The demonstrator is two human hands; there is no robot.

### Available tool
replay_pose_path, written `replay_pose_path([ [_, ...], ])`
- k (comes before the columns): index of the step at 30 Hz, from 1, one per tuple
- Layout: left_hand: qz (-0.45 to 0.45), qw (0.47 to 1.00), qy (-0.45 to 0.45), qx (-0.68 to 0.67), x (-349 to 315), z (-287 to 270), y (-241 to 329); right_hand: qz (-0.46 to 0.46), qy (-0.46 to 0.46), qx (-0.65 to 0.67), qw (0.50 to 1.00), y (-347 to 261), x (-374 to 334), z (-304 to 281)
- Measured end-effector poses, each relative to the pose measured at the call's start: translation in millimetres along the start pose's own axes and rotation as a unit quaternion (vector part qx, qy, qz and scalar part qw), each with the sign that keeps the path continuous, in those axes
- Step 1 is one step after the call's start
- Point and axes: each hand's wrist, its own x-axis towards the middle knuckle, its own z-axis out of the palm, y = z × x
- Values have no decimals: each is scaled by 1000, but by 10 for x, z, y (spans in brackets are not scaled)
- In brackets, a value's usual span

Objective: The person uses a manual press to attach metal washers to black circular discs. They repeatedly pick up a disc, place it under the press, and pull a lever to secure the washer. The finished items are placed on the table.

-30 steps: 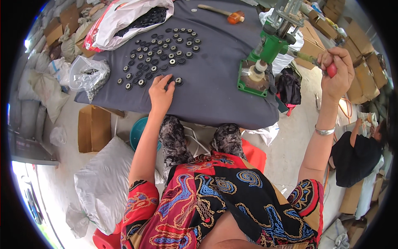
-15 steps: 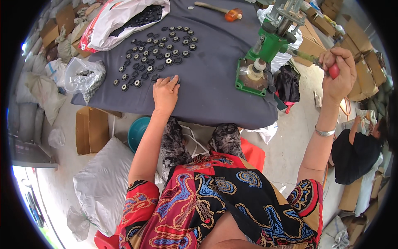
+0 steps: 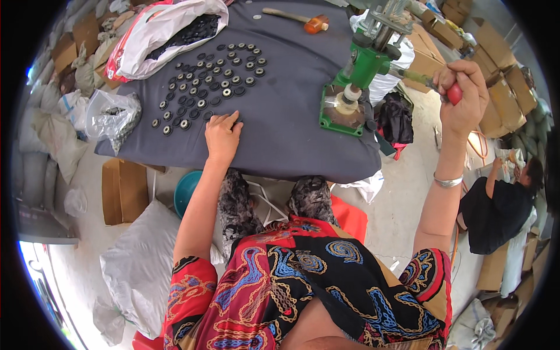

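Note:
My right hand [image 3: 465, 96] is raised at the right, fingers wrapped round the red-knobbed lever handle [image 3: 454, 93] of a green hand press [image 3: 365, 70]. The press stands at the table's right side, with a pale round fixture [image 3: 346, 106] on its base. My left hand [image 3: 222, 137] rests on the dark cloth, palm down, its fingers lying forward and slightly spread. Beside its fingertips is a black ring [image 3: 208, 116]. Beyond it lie several black round parts [image 3: 226, 92], many with metal bearing-like centres. Whatever is under the left fingers is hidden.
At the far left lies a white and red sack [image 3: 134, 52] of black parts. A clear plastic bag [image 3: 114, 114] of small metal pieces sits at the left edge. A mallet [image 3: 315, 23] lies at the back. Another person [image 3: 496, 204] sits at the right, beside cardboard boxes.
The view has shifted slightly. A dark piece seen by my left index fingertip no longer shows. My right hand keeps its grip on the lever at about the same height.

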Motion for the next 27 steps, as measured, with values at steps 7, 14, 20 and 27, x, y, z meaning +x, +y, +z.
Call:
replay_pose_path([
  [7,27,985,53,-159,169,109,461,35,19,-1,999,28,290,10],
  [14,102,947,-5,-304,557,648,1461,74,29,-10,997,109,477,-140],
  [20,102,957,-54,-268,644,910,1690,78,25,-13,997,72,457,-91],
  [27,68,950,-78,-294,700,1098,1767,71,26,-16,997,68,470,-63],
])
